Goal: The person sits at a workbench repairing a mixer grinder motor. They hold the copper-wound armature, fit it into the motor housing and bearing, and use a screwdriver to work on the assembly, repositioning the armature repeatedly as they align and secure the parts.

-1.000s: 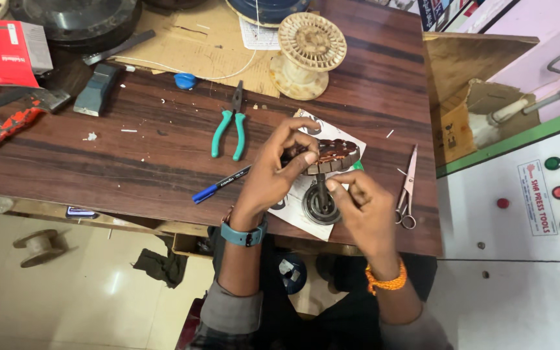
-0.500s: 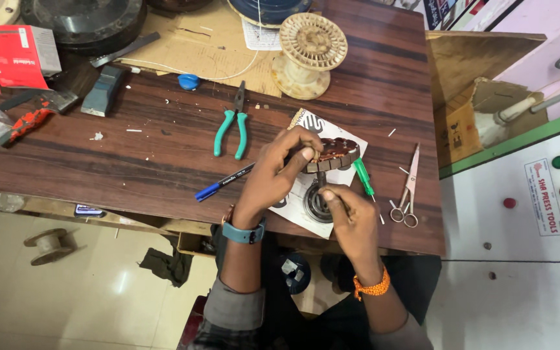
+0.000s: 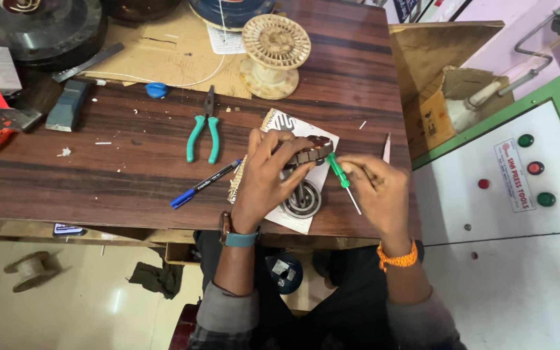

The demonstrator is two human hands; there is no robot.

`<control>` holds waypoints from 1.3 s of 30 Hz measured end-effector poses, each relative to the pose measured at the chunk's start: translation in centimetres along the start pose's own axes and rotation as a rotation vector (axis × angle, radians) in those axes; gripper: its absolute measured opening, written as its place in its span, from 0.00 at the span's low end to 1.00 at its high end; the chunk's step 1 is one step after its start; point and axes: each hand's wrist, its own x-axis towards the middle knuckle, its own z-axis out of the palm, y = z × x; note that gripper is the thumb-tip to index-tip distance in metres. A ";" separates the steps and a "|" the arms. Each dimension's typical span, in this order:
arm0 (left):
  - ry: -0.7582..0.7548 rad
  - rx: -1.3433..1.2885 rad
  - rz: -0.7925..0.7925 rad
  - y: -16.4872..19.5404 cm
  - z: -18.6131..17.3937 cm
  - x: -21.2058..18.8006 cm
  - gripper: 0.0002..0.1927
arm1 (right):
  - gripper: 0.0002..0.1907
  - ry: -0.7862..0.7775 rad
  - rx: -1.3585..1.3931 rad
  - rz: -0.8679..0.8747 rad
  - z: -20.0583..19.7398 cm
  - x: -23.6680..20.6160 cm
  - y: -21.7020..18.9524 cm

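My left hand point(image 3: 268, 174) grips a small brown wound motor part point(image 3: 307, 153) and holds it just above a white printed sheet point(image 3: 291, 127) on the dark wooden table point(image 3: 98, 175). My right hand point(image 3: 376, 192) holds a green-handled screwdriver point(image 3: 339, 175) with its green end beside the motor part and its metal shaft pointing down toward me. A round metal bearing piece point(image 3: 303, 199) lies on the sheet below my left hand.
Green-handled pliers point(image 3: 203, 131) and a blue pen point(image 3: 203, 185) lie left of my hands. An empty wicker-coloured spool point(image 3: 275, 46) stands behind. Scissors point(image 3: 386, 148) peek out by my right hand. A green-edged control cabinet point(image 3: 513, 188) with buttons stands to the right.
My right hand has moved away from the metal piece to the right, now holding the green screwdriver by the motor part. The left hand kept its grip.
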 end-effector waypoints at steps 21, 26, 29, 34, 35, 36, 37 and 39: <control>-0.038 -0.765 -0.575 0.3 0.1 0.4 0.51 | 0.06 -0.149 -0.214 -0.382 2.7 7.7 -2.1; -0.038 -0.984 -0.607 -1.4 -0.4 0.2 0.47 | 0.08 -0.156 -0.213 -0.315 3.1 7.6 -2.9; 0.003 -1.009 -0.558 -1.7 0.1 0.0 0.46 | 0.07 -0.157 -0.189 -0.283 3.2 6.7 -3.7; 0.004 -0.950 -0.580 -2.4 -0.2 -0.3 0.43 | 0.05 -0.172 -0.102 -0.334 3.8 3.9 -4.4; 0.002 -0.945 -0.590 -2.5 -0.3 -0.2 0.42 | 0.05 -0.153 -0.111 -0.285 4.0 3.1 -4.3; 0.000 -0.939 -0.602 -2.6 -0.3 -0.3 0.41 | 0.04 -0.136 -0.120 -0.235 4.2 2.1 -4.1; 0.001 -0.912 -0.576 -2.7 -0.4 -0.3 0.40 | 0.04 -0.117 -0.127 -0.186 4.5 1.3 -3.8; -0.004 -0.857 -0.525 -2.7 -0.5 -0.3 0.39 | 0.04 -0.091 -0.106 -0.064 5.2 -0.3 -2.8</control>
